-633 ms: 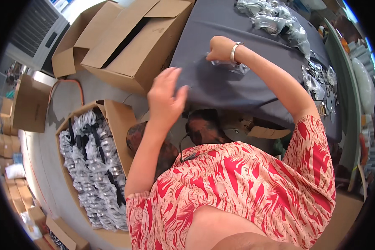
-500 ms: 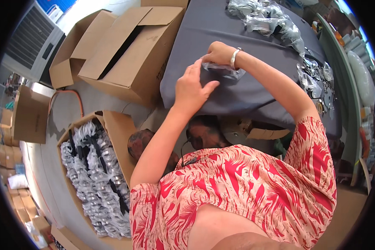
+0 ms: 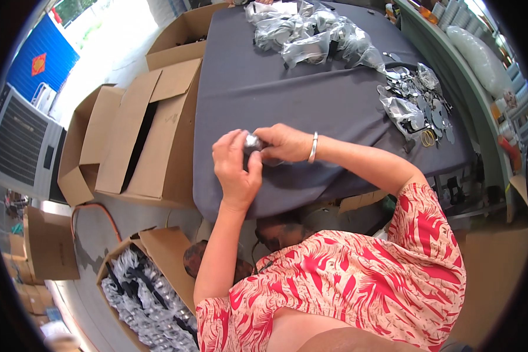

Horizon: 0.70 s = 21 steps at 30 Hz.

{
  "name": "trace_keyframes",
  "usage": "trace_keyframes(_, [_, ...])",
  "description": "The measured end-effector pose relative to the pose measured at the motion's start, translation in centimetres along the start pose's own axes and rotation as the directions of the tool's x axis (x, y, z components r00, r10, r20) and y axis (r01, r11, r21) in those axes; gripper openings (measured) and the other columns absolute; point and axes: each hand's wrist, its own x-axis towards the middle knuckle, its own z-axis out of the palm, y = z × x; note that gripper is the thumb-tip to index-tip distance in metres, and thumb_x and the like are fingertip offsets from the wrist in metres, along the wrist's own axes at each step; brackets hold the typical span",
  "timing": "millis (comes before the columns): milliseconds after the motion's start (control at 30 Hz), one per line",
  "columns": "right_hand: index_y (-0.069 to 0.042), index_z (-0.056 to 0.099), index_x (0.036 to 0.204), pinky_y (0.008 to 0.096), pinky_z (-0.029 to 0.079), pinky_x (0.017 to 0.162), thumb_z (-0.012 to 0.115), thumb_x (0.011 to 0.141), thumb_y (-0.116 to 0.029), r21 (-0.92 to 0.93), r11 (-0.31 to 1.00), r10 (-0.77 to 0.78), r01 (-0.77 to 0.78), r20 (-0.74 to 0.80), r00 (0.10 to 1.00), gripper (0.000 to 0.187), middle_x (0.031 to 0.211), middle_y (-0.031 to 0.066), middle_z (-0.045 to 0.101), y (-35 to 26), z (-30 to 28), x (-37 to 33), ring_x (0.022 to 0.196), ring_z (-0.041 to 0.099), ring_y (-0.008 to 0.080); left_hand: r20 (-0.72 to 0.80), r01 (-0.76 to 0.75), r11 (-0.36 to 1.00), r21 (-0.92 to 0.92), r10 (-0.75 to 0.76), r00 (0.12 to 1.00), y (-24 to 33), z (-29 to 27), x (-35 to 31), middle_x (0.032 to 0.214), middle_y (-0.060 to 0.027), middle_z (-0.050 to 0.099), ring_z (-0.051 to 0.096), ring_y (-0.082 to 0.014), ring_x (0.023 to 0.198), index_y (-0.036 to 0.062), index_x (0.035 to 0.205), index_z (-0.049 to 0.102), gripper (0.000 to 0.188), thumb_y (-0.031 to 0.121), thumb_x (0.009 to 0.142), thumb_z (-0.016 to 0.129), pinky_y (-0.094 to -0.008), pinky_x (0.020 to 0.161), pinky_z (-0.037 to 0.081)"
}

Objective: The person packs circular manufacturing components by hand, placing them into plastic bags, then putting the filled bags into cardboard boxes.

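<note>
Above the near left part of the cloth-covered table (image 3: 264,88), my two hands meet around a small shiny metal part (image 3: 252,141) with clear plastic about it; its exact kind is hidden by the fingers. My left hand (image 3: 234,170) curls round its left side, thumb toward the near side. From the right, my right hand (image 3: 281,142) grips it between thumb and bent fingers; a silver bracelet (image 3: 313,146) circles that wrist. Some clear plastic shows just below my right hand.
Plastic-wrapped parts (image 3: 308,47) lie heaped at the table's far side. Loose metal pieces (image 3: 419,102) spread on the right, beside yellow rubber bands (image 3: 428,138). A large carton (image 3: 176,141) stands left of the table; an open carton of bagged parts (image 3: 146,299) sits nearer.
My hands have come nearer to me, and the shiny part now shows between them. My left fingers, stretched out before, are now curled round it. The view has shifted, showing more of the table's far side.
</note>
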Motion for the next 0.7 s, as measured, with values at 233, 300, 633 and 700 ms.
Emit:
trace_keyframes(233, [0.000, 0.061, 0.089, 0.0350, 0.049, 0.074, 0.062, 0.069, -0.008, -0.415, 0.882, -0.226, 0.222, 0.041, 0.973, 0.022, 0.091, 0.0163, 0.063, -0.1, -5.3, 1.2, 0.084, 0.061, 0.0301, 0.083, -0.150, 0.971, 0.188, 0.136, 0.987, -0.9, 2.6, 1.1, 0.087, -0.0066, 0.058, 0.054, -0.0269, 0.088, 0.0055, 0.101, 0.062, 0.031, 0.011, 0.070, 0.064, -0.0395, 0.078, 0.041])
trace_keyframes(300, [-0.002, 0.062, 0.087, 0.0371, 0.046, 0.081, 0.063, 0.067, -0.009, -0.701, 0.712, -0.312, 0.024, -0.287, 0.906, 0.022, 0.091, 0.0138, 0.063, -0.1, -10.8, 2.1, 0.088, 0.058, 0.0311, 0.100, -0.167, 0.972, 0.165, 0.152, 0.983, -0.6, 2.9, 1.8, 0.084, -0.0054, 0.057, 0.054, -0.0260, 0.085, 0.0063, 0.097, 0.063, 0.029, 0.009, 0.068, 0.065, -0.0386, 0.075, 0.041])
trace_keyframes(633, [-0.008, 0.062, 0.085, 0.0541, 0.040, 0.088, 0.051, 0.079, -0.007, -0.911, -0.177, -0.104, -0.372, -0.358, 0.928, 0.013, 0.090, 0.0130, 0.065, 5.1, -22.3, 4.9, 0.086, 0.063, 0.0270, 0.025, -0.137, 0.986, 0.100, 0.135, 0.991, -0.8, 2.6, 1.5, 0.076, -0.0033, 0.054, 0.053, -0.0230, 0.077, 0.0089, 0.080, 0.062, 0.021, 0.005, 0.060, 0.065, -0.0357, 0.067, 0.040])
trace_keyframes(700, [-0.008, 0.062, 0.084, 0.0489, 0.044, 0.083, 0.051, 0.079, -0.006, -0.939, -0.043, -0.156, -0.341, -0.331, 0.931, 0.013, 0.087, 0.0132, 0.064, 4.3, -21.4, 5.3, 0.084, 0.064, 0.0285, 0.024, -0.150, 0.984, 0.096, 0.149, 0.989, -1.1, 2.6, 1.5, 0.076, -0.0035, 0.053, 0.053, -0.0229, 0.077, 0.0088, 0.080, 0.061, 0.020, 0.005, 0.060, 0.065, -0.0355, 0.067, 0.040])
